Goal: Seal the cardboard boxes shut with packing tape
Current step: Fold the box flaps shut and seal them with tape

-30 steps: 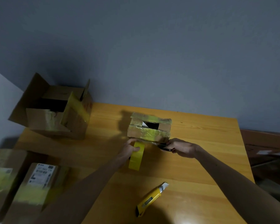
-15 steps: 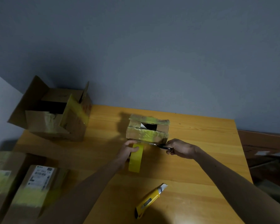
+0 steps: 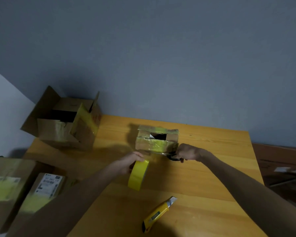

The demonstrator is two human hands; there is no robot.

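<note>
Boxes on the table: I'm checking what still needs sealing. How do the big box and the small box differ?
The big box stands far left; the small box sits in the middle. The big box's flaps stand open; the small box's are folded down, a dark gap showing. Both are brown cardboard with yellow tape.

four cardboard boxes, one yellow tape roll, one pair of scissors, one utility knife.
</note>
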